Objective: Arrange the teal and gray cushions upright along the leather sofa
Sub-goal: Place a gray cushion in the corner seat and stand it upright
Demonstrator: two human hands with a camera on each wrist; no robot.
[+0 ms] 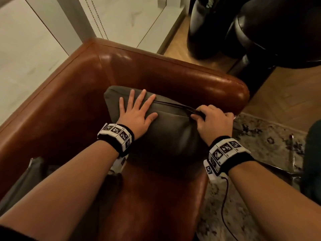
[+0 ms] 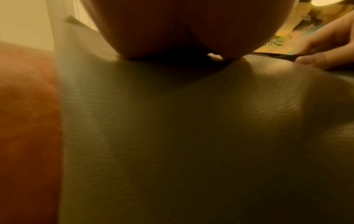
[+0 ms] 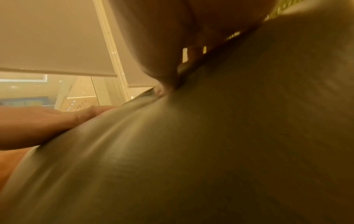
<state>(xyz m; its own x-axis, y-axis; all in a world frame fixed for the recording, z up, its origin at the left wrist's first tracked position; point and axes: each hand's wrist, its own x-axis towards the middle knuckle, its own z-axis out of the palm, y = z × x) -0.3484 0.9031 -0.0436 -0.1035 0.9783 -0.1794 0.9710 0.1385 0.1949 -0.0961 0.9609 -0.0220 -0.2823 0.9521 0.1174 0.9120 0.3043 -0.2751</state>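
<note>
A gray cushion stands on the seat of the brown leather sofa, in the corner by the armrest. My left hand lies flat on its front face near the top, fingers spread and straight. My right hand pinches the cushion's top seam at its right end, fingers curled over the edge. In the left wrist view the gray cushion fills the frame, with my right hand's fingers on the seam. The right wrist view shows the cushion and my left hand against it.
Another gray cushion lies on the seat at the lower left. Behind the sofa is a pale wall with a bead chain. Dark round furniture stands at the upper right on the wood floor. A patterned rug lies to the right.
</note>
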